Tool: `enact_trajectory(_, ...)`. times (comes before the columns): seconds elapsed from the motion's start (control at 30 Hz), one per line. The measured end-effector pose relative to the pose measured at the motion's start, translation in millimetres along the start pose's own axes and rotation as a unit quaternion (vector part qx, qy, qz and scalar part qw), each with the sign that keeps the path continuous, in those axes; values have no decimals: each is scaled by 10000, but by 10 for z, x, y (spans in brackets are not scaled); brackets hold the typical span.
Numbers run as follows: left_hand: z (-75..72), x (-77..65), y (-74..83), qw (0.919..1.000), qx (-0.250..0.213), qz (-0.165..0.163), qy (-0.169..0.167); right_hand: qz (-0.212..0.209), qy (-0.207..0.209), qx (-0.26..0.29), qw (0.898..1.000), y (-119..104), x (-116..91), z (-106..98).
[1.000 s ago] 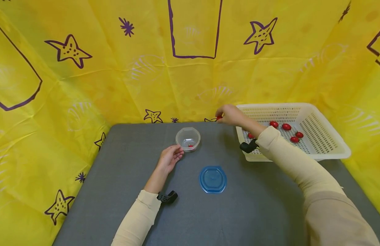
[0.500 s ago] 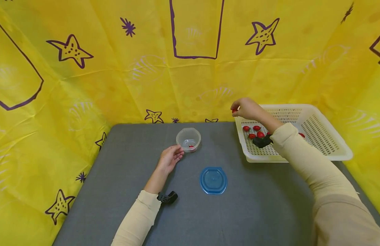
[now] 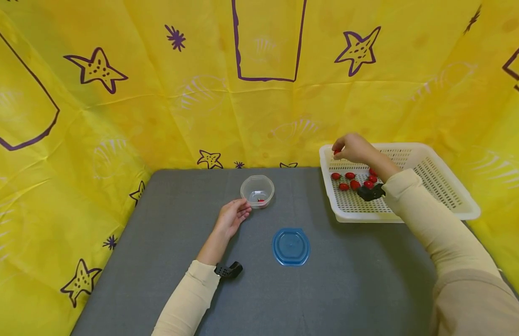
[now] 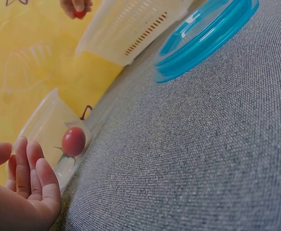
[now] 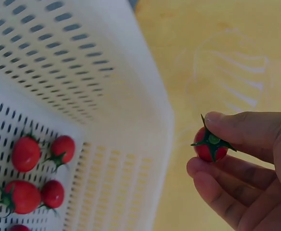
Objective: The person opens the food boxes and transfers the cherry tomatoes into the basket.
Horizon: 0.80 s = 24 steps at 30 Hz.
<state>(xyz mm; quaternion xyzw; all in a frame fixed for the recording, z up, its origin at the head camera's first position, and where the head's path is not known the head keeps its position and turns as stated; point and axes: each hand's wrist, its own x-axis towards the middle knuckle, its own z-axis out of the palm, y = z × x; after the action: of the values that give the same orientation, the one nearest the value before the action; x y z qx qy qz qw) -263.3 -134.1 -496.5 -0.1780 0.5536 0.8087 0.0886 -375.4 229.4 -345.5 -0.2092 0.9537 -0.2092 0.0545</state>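
Observation:
With thumb and fingers at its near-left rim, my left hand [image 3: 231,218] holds a small clear plastic container [image 3: 254,184]. One cherry tomato [image 4: 74,142] lies inside it, seen through the wall in the left wrist view. Over the far left rim of a white perforated basket [image 3: 456,198], my right hand [image 3: 355,148] pinches another cherry tomato [image 5: 210,150] between thumb and fingertips, its green calyx showing. Several more cherry tomatoes [image 3: 354,185] lie on the basket floor; the right forearm hides part of it.
A blue lid [image 3: 291,247] lies flat on the grey table [image 3: 259,298], in front of and right of the container. Yellow printed cloth [image 3: 267,112] hangs behind the table and along both sides.
My right hand has moved right, from the table area beside the basket to over its left rim, still pinching the tomato. The left hand and container have stayed in place.

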Motion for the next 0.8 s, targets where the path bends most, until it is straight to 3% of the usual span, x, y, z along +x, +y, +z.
enact_trajectory(0.37,-3,-18,-11,10000,-13,-43,53,364,-212,-32,9991,218,-55,83)
enact_trajectory(0.8,2,-20,3,10000,41,-68,49,535,-443,-463,9965,491,-110,159)
